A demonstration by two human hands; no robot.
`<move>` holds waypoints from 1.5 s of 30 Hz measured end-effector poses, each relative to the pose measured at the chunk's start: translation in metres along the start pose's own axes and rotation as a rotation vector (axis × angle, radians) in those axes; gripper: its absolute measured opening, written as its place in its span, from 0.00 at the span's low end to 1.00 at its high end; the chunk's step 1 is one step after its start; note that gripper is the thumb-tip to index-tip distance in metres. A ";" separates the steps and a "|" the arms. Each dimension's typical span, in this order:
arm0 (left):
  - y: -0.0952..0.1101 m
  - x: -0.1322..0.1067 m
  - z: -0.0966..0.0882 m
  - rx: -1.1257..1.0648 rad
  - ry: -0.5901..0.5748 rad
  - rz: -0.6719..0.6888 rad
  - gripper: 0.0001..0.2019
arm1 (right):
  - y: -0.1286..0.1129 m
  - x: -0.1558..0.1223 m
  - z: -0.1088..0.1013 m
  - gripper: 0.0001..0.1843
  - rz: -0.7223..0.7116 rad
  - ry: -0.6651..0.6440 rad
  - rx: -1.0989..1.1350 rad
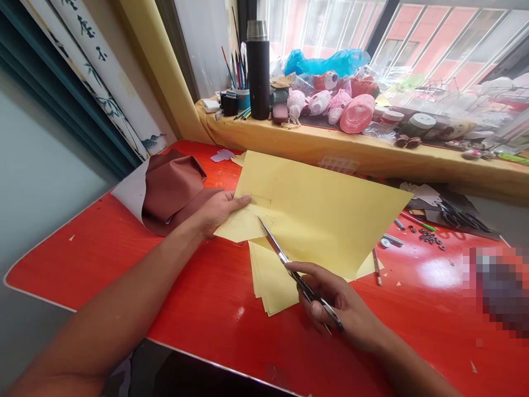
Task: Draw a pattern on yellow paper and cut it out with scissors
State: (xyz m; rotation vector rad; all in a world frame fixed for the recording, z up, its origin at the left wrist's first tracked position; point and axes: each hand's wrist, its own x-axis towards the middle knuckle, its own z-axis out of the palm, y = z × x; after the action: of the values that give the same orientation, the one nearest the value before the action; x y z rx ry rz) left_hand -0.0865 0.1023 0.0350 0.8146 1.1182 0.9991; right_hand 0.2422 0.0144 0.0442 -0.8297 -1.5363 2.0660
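Note:
My left hand (pixel 223 209) pinches the left edge of a large yellow sheet of paper (pixel 314 204), thumb on top. Faint pencil lines show on the sheet near that thumb. In my right hand (pixel 334 303) is a pair of metal scissors (pixel 281 253), with the blades pointing up and left at a cut in the sheet's lower left part. The blades look closed or nearly so. Below the held sheet, more yellow sheets (pixel 273 281) lie in a stack on the red table (pixel 198 309).
Folded brown leather-like material (pixel 173 187) lies at the left. A pencil (pixel 377 267), small dark rings (pixel 430 237) and black-handled scissors (pixel 458 215) are at the right. On the sill stand a black thermos (pixel 258 71), a brush holder (pixel 239 99) and a pink ribbon roll (pixel 357 114).

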 end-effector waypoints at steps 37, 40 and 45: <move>-0.001 0.000 0.001 0.079 0.024 0.068 0.29 | -0.002 -0.001 0.003 0.34 0.076 0.024 -0.050; 0.000 0.001 0.001 0.089 0.036 0.093 0.29 | -0.003 -0.001 0.003 0.34 0.088 0.031 -0.063; 0.000 0.002 0.002 0.101 0.060 0.130 0.30 | -0.004 -0.001 0.003 0.34 0.081 0.012 -0.075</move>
State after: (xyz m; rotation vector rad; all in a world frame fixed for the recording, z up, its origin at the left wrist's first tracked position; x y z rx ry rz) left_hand -0.0846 0.1039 0.0344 0.9534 1.1869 1.0877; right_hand 0.2410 0.0127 0.0485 -0.9448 -1.6076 2.0669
